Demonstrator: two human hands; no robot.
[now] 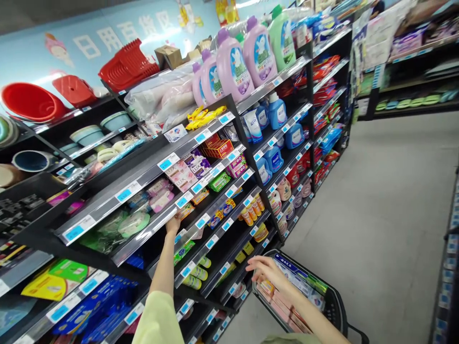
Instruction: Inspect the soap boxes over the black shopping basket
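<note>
Head: orange packet (187, 210) beyond left hand (173, 223), seemingly touching.

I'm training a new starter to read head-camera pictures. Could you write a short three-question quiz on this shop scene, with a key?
1. True or false: the right hand is lifting a red tub.

2. Which of these is nearest the left hand?
A. a blue jug
B. an orange pack
C. a pair of slippers

3. Fill in the colour: at the right end of the row of big purple bottles stands a ____ bottle.

Key:
1. False; it holds nothing visible and shows by the black shopping basket.
2. B
3. green
</note>
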